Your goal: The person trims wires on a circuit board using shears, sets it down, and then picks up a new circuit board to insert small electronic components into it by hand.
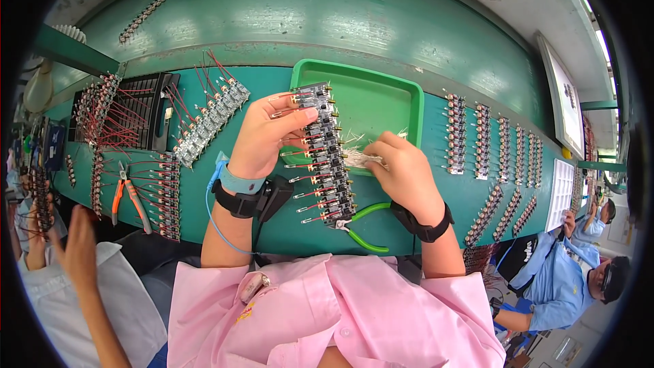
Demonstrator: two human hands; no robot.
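Note:
My left hand [267, 138] grips the upper part of a long strip of joined circuit boards [324, 157], thumb across its face. Short red wires stick out along the strip's left side. Over the near right part of a green tray [417, 105], my right hand [407, 176] pinches a bundle of thin pale wires [366, 159]. More loose strands lie in the tray around the fingers. Green-handled cutters [368, 244] rest on the bench below the tray, their jaws close to the strip's lower end.
Left of me are orange-handled pliers [129, 194], wired board strips [211, 123] and a black slotted rack [139, 123]. Several board strips [482, 142] stand in rows at right. A co-worker's hand [78, 245] is at far left; a person in blue [555, 293] sits right.

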